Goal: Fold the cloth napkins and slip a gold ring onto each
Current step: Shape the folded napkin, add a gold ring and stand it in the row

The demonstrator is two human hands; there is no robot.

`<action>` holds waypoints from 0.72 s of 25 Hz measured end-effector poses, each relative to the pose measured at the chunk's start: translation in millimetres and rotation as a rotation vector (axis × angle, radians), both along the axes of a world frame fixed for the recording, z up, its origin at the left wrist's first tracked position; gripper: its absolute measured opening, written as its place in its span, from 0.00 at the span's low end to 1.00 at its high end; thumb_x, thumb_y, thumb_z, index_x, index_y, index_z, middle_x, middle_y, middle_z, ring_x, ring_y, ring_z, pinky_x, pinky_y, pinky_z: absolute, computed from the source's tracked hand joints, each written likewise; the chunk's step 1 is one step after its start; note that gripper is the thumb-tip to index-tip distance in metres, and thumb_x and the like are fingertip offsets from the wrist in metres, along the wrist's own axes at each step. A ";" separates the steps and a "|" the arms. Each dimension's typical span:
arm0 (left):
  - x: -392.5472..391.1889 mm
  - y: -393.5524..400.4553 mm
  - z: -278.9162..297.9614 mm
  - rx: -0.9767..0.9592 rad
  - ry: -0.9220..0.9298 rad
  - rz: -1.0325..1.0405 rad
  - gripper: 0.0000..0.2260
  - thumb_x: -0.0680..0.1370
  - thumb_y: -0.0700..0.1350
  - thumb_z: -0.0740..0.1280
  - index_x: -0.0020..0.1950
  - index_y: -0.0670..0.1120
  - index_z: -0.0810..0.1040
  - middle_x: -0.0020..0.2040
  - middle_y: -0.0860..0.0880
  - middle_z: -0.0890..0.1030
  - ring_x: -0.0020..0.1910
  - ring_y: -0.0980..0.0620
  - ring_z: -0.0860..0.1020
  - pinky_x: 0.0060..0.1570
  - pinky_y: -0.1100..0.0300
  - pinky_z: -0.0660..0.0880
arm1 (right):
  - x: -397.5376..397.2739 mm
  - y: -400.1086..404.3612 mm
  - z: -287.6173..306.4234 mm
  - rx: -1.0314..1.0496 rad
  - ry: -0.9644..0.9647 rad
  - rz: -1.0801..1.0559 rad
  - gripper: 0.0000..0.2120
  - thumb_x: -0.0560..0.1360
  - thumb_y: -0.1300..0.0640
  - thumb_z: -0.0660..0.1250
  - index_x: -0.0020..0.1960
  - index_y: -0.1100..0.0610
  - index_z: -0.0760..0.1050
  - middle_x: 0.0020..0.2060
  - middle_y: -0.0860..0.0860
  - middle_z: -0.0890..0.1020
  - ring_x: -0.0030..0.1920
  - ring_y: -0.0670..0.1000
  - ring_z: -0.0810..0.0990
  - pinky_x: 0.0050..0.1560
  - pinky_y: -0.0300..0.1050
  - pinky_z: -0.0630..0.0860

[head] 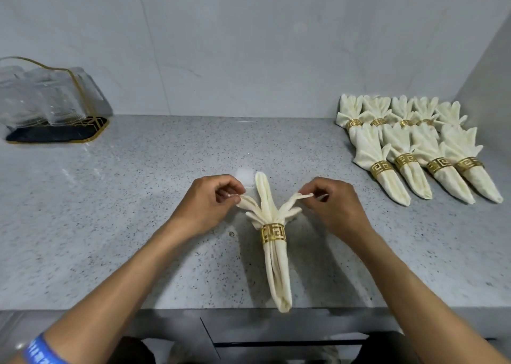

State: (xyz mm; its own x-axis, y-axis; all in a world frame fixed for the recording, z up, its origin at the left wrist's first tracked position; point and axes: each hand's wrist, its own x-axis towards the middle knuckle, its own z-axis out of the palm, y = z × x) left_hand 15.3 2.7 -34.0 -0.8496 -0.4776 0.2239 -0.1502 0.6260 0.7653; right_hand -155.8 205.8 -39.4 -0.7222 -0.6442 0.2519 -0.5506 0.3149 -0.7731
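Item one: a cream cloth napkin (277, 269), which we find lying lengthwise on the speckled grey bench (138, 239), its narrow folded end pointing toward 6 o'clock at the near edge and its loose points fanning toward 12.

Item two: a gold ring (273, 232) with a cut-out key pattern, already round the napkin just below the fan.

Item three: our left hand (206, 206), at 10 o'clock from the ring. Its fingers (229, 190) are curled and pinch the tip of the outer left point of cloth, drawing it sideways.

Item four: our right hand (336, 207), at 2 o'clock from the ring. Its fingers (307, 190) likewise pinch the tip of the outer right point. The middle point stands free between the two hands, touching neither.

Item five: a batch of finished napkins (414, 148), each in its own gold ring, laid in two overlapping rows at 2 o'clock on the bench, against the side wall and well apart from our hands. We count four in the near row; the far row is partly covered, so we give no count.

Item six: a stack of clear gold-rimmed plates (41, 95) in a gold wire rack over a dark mat, at 10 o'clock by the back wall.

Item seven: a blue wristband (41, 350) on our left forearm.
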 end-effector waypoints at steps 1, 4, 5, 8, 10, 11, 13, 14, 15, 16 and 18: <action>4.9 -2.4 -2.9 0.041 0.001 0.041 0.07 0.75 0.39 0.73 0.48 0.52 0.83 0.45 0.54 0.83 0.44 0.57 0.79 0.46 0.64 0.76 | -4.7 11.4 -2.9 -0.006 -0.029 -0.027 0.03 0.70 0.56 0.77 0.41 0.48 0.84 0.36 0.45 0.84 0.36 0.45 0.80 0.40 0.48 0.78; 12.3 11.7 -15.7 -0.087 -0.042 0.217 0.15 0.75 0.46 0.73 0.61 0.53 0.76 0.56 0.59 0.76 0.53 0.58 0.75 0.55 0.62 0.74 | -7.8 28.6 -10.8 -0.017 -0.085 -0.180 0.08 0.72 0.55 0.75 0.50 0.47 0.82 0.36 0.44 0.82 0.34 0.44 0.77 0.39 0.48 0.75; 12.3 22.6 -21.5 -0.206 -0.074 0.235 0.18 0.75 0.50 0.73 0.63 0.53 0.73 0.57 0.60 0.73 0.55 0.60 0.72 0.57 0.61 0.72 | -2.5 27.4 -12.0 -0.002 -0.060 -0.238 0.12 0.73 0.52 0.74 0.56 0.47 0.79 0.39 0.42 0.80 0.37 0.44 0.78 0.40 0.46 0.76; 5.1 58.3 -34.7 -0.411 -0.099 0.075 0.11 0.75 0.54 0.71 0.54 0.53 0.75 0.50 0.60 0.74 0.50 0.59 0.71 0.55 0.59 0.71 | 32.3 17.8 -8.8 0.138 0.163 -0.276 0.18 0.73 0.35 0.64 0.43 0.50 0.77 0.33 0.43 0.78 0.30 0.44 0.76 0.33 0.42 0.76; -1.3 70.1 -42.2 -0.391 -0.085 0.000 0.09 0.75 0.52 0.71 0.52 0.52 0.78 0.48 0.59 0.76 0.47 0.58 0.71 0.54 0.56 0.72 | 61.1 10.9 -5.4 0.319 0.320 -0.291 0.27 0.73 0.29 0.58 0.33 0.52 0.74 0.25 0.45 0.75 0.24 0.45 0.72 0.27 0.41 0.70; -4.3 73.6 -44.8 -0.372 -0.073 -0.017 0.10 0.75 0.51 0.72 0.53 0.51 0.78 0.48 0.59 0.77 0.47 0.57 0.72 0.53 0.55 0.73 | 71.3 7.5 -4.5 0.405 0.381 -0.309 0.28 0.73 0.28 0.56 0.34 0.51 0.73 0.26 0.45 0.74 0.25 0.46 0.71 0.27 0.41 0.68; -8.7 80.0 -46.4 -0.330 -0.056 -0.046 0.12 0.74 0.49 0.72 0.56 0.49 0.78 0.50 0.57 0.78 0.48 0.56 0.73 0.54 0.54 0.73 | 78.2 3.4 -5.3 0.499 0.409 -0.324 0.27 0.74 0.27 0.55 0.40 0.51 0.74 0.31 0.45 0.75 0.29 0.47 0.71 0.28 0.41 0.64; -10.1 82.7 -46.1 -0.311 -0.050 -0.064 0.13 0.74 0.49 0.71 0.58 0.50 0.78 0.53 0.56 0.79 0.51 0.56 0.73 0.56 0.54 0.73 | 76.9 2.6 -6.2 0.508 0.403 -0.319 0.26 0.75 0.29 0.56 0.44 0.51 0.75 0.35 0.45 0.75 0.31 0.47 0.71 0.29 0.41 0.63; -11.7 85.2 -45.7 -0.302 -0.043 -0.086 0.16 0.74 0.50 0.70 0.61 0.50 0.78 0.57 0.56 0.79 0.55 0.56 0.74 0.58 0.54 0.72 | 74.2 2.9 -7.3 0.514 0.402 -0.309 0.23 0.76 0.32 0.58 0.48 0.52 0.75 0.38 0.46 0.76 0.33 0.47 0.72 0.30 0.42 0.63; -12.9 87.0 -46.0 -0.302 -0.043 -0.105 0.18 0.74 0.50 0.70 0.64 0.51 0.77 0.61 0.57 0.79 0.58 0.56 0.73 0.61 0.54 0.71 | 71.4 3.6 -8.9 0.523 0.408 -0.297 0.20 0.77 0.36 0.59 0.51 0.53 0.75 0.39 0.46 0.76 0.35 0.48 0.72 0.32 0.42 0.65; -18.9 90.6 -45.6 -0.351 -0.059 -0.137 0.21 0.74 0.48 0.69 0.68 0.52 0.75 0.67 0.58 0.76 0.64 0.56 0.72 0.65 0.54 0.68 | 64.8 6.8 -10.5 0.557 0.417 -0.283 0.15 0.79 0.42 0.59 0.50 0.53 0.74 0.38 0.47 0.74 0.35 0.48 0.71 0.33 0.42 0.65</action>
State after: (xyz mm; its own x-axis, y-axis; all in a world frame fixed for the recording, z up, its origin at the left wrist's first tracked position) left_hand -3.6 93.3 -79.6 -0.9168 -0.2614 0.3019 -0.0843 0.8656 0.4935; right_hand -91.0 212.6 -49.9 -0.7951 -0.5605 0.2315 -0.6029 0.7716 -0.2027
